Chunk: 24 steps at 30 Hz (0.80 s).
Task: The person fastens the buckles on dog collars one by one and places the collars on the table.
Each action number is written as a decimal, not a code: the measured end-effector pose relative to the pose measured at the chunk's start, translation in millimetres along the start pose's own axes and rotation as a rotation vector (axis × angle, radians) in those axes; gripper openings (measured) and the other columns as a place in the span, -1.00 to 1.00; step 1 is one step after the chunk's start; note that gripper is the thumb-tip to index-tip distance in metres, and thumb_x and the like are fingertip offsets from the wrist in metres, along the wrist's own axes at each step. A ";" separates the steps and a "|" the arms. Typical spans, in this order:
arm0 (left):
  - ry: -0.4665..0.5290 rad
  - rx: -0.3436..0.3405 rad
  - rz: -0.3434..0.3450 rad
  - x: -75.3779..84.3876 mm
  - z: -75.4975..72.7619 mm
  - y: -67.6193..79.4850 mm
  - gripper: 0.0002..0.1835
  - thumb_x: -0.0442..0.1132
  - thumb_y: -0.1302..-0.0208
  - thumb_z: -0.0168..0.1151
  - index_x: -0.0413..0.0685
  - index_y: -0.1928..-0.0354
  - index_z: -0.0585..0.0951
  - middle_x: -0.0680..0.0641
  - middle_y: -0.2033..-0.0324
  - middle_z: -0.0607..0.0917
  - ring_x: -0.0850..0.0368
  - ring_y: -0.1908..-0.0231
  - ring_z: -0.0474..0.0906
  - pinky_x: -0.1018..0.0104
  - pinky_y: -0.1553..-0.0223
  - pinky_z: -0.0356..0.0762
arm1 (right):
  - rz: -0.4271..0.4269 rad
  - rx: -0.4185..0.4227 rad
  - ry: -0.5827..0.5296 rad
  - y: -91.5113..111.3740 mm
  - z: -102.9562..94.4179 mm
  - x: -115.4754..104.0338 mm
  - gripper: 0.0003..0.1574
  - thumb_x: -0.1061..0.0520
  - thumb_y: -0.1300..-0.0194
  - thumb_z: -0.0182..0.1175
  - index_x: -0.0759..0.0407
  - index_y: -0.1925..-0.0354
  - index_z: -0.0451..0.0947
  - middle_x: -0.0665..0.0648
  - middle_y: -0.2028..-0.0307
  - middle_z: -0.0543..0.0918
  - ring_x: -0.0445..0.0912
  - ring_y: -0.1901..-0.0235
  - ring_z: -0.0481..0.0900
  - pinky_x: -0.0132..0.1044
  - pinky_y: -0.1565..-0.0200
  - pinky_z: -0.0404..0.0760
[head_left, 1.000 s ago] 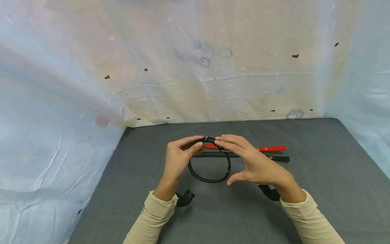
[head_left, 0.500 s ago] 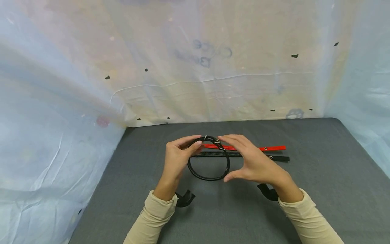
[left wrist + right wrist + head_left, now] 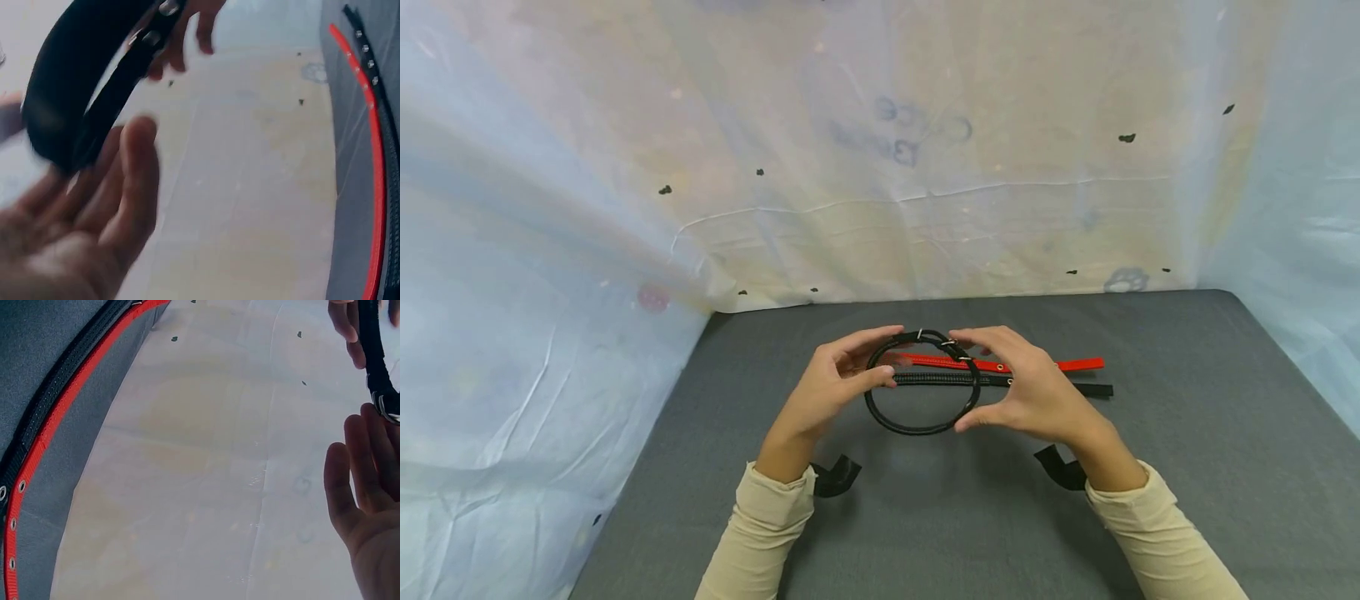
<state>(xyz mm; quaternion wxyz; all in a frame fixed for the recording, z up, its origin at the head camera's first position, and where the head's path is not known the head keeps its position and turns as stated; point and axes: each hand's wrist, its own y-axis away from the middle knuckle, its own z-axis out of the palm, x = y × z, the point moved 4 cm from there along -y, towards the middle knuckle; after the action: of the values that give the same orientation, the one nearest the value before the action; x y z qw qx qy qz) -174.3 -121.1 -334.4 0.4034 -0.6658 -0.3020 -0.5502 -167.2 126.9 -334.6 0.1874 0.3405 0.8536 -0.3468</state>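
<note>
My feed shows a grey table (image 3: 940, 533); on it lie a red strap (image 3: 1082, 365) and a black strap (image 3: 1096, 391). Nearer, the left hand (image 3: 822, 387) curls fingers and thumb around one side, the right hand (image 3: 1033, 392) arches wider around the other, of a raised black collar (image 3: 917, 431). Loosened fingertips could, I'd worry, let its metal buckle (image 3: 390, 417) swing away.

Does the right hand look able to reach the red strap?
Probably yes: the red strap lies near the right hand, its right end uncovered, but this hand seems busy at the looped black collar.
</note>
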 end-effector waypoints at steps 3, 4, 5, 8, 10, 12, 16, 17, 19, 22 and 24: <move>-0.020 -0.177 0.002 2.5 -6.6 5.5 -0.20 -0.35 -0.29 0.34 -0.06 -0.52 0.22 -0.32 -0.33 0.45 0.09 -0.06 0.64 0.17 -0.04 0.65 | 0.003 0.002 -0.013 -0.5 -0.5 2.3 0.26 -0.24 0.30 0.66 -0.07 -0.38 0.37 -0.06 -0.26 0.51 -0.11 -0.15 0.52 -0.06 -0.13 0.59; -0.031 -0.232 0.007 2.8 -8.0 6.9 -0.14 -0.37 -0.27 0.36 -0.02 -0.55 0.16 -0.33 -0.36 0.40 0.08 -0.06 0.63 0.13 -0.05 0.65 | 0.004 0.000 -0.018 -0.6 -0.3 3.1 0.26 -0.23 0.30 0.67 -0.07 -0.38 0.38 -0.06 -0.25 0.52 -0.11 -0.15 0.52 -0.06 -0.13 0.59; -0.045 -0.281 0.018 2.6 -9.2 7.8 -0.08 -0.39 -0.24 0.38 0.00 -0.57 0.11 -0.34 -0.38 0.37 0.06 -0.05 0.64 0.09 -0.05 0.64 | 0.005 -0.001 -0.024 -0.7 -0.2 3.8 0.25 -0.22 0.30 0.67 -0.07 -0.38 0.38 -0.07 -0.25 0.52 -0.11 -0.15 0.52 -0.07 -0.14 0.59; -0.084 -0.366 0.045 1.7 -10.4 8.5 0.04 -0.43 -0.18 0.41 0.02 -0.59 0.00 -0.37 -0.40 0.30 0.02 -0.02 0.65 0.02 -0.02 0.65 | 0.002 -0.005 -0.035 -0.9 1.1 5.8 0.26 -0.17 0.32 0.69 -0.06 -0.38 0.39 -0.06 -0.24 0.52 -0.13 -0.16 0.51 -0.06 -0.14 0.59; -0.111 -0.372 0.070 0.6 -11.3 7.5 0.05 -0.43 -0.17 0.41 -0.01 -0.59 -0.01 -0.37 -0.39 0.32 0.01 0.00 0.66 -0.01 -0.01 0.65 | -0.005 -0.005 -0.037 -1.1 1.5 6.3 0.27 -0.15 0.34 0.70 -0.06 -0.38 0.39 -0.04 -0.24 0.53 -0.15 -0.16 0.50 -0.03 -0.13 0.59; -0.156 -0.344 0.089 -0.3 -13.1 6.6 0.05 -0.37 -0.13 0.45 -0.04 -0.58 0.03 -0.35 -0.32 0.44 0.02 0.02 0.66 0.02 -0.02 0.65 | -0.014 -0.009 -0.035 -1.2 2.1 6.7 0.29 -0.15 0.35 0.70 -0.07 -0.39 0.39 -0.05 -0.23 0.53 -0.17 -0.16 0.49 -0.04 -0.12 0.60; -0.255 -0.260 0.089 -4.7 -17.4 4.4 0.04 -0.19 -0.02 0.55 -0.03 -0.53 0.19 -0.22 -0.28 0.53 0.02 -0.13 0.61 -0.06 -0.15 0.58 | -0.025 -0.034 -0.039 -0.6 4.7 8.1 0.30 -0.19 0.35 0.69 -0.09 -0.40 0.38 -0.07 -0.21 0.55 -0.20 -0.17 0.48 -0.05 -0.12 0.60; -0.275 -0.245 0.086 -6.4 -18.5 4.1 0.03 -0.16 0.00 0.57 -0.04 -0.52 0.23 -0.20 -0.29 0.52 0.01 -0.19 0.57 -0.09 -0.18 0.55 | -0.021 -0.042 -0.042 -0.5 5.8 9.3 0.29 -0.20 0.35 0.69 -0.11 -0.40 0.38 -0.09 -0.20 0.55 -0.21 -0.18 0.48 -0.06 -0.13 0.60; -0.315 -0.222 0.069 -10.0 -20.4 3.5 0.03 -0.11 0.05 0.60 0.01 -0.49 0.28 -0.15 -0.31 0.48 -0.02 -0.26 0.51 -0.12 -0.21 0.52 | -0.010 -0.059 -0.055 -0.7 8.3 11.0 0.28 -0.24 0.33 0.67 -0.12 -0.39 0.39 -0.11 -0.19 0.56 -0.20 -0.18 0.48 -0.05 -0.12 0.60; -0.383 -0.197 0.046 -16.4 -25.1 3.5 0.02 -0.08 0.11 0.63 0.08 -0.46 0.34 -0.08 -0.30 0.48 -0.06 -0.24 0.51 -0.11 -0.17 0.54 | 0.013 -0.086 -0.070 -2.7 13.9 14.7 0.25 -0.31 0.31 0.63 -0.12 -0.38 0.40 -0.13 -0.18 0.57 -0.21 -0.17 0.47 -0.05 -0.12 0.60; -0.425 -0.180 0.038 -20.2 -29.2 3.3 0.02 -0.08 0.15 0.65 0.11 -0.44 0.37 -0.02 -0.29 0.48 -0.09 -0.22 0.50 -0.07 -0.10 0.57 | 0.022 -0.105 -0.072 -5.3 18.5 16.5 0.25 -0.33 0.31 0.62 -0.11 -0.38 0.41 -0.12 -0.17 0.58 -0.19 -0.17 0.48 -0.04 -0.12 0.61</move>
<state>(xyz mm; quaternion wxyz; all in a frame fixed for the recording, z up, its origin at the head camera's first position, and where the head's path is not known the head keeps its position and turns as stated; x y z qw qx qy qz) -190.1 -147.3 -352.7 0.2800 -0.8057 -0.3172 -0.4145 -180.9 118.3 -354.1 0.2396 0.3268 0.8595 -0.3113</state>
